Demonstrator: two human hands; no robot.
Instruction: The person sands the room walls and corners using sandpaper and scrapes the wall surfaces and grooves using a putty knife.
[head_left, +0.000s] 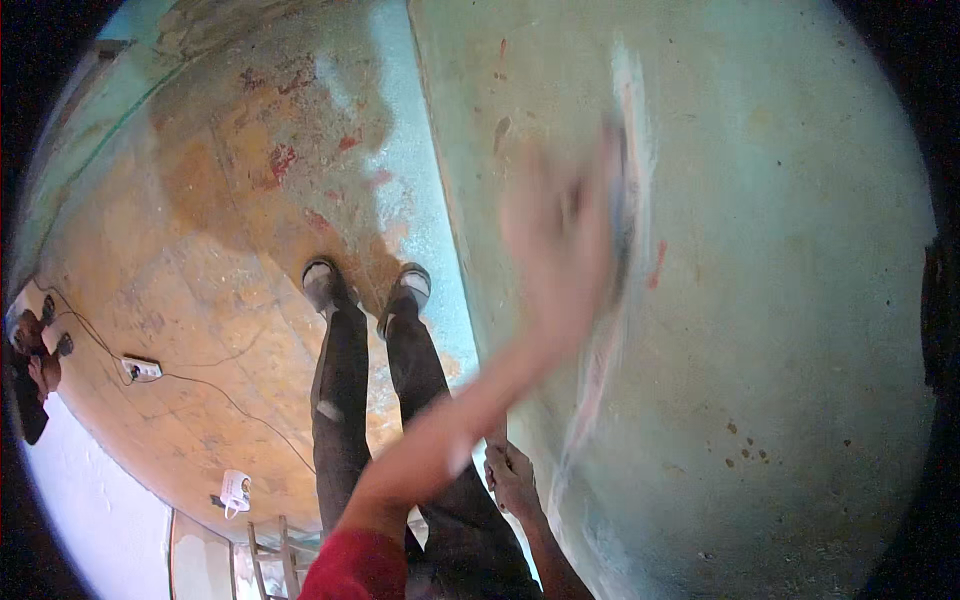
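My left hand (559, 240), at the end of the arm from the red sleeve, is blurred and reaches across to the greenish wall (750, 300). Along its outer side runs a long, dark-edged flat tool (620, 217), apparently gripped and held against the wall. The tool lies by a pale, whitish streak (634, 90) that runs down the wall to a pinkish stretch. Lower down, close to the wall's foot, my right hand (511, 476) is closed around a narrow object (496, 433); my left forearm partly hides it, so its kind cannot be told.
My shoes stand on the stained, orange-brown floor (225, 300) beside the wall. A white power strip (141, 368) with trailing cords lies at left, near a partly visible person (34, 367). A white mug-shaped container (236, 491) and a ladder (270, 559) are at lower left.
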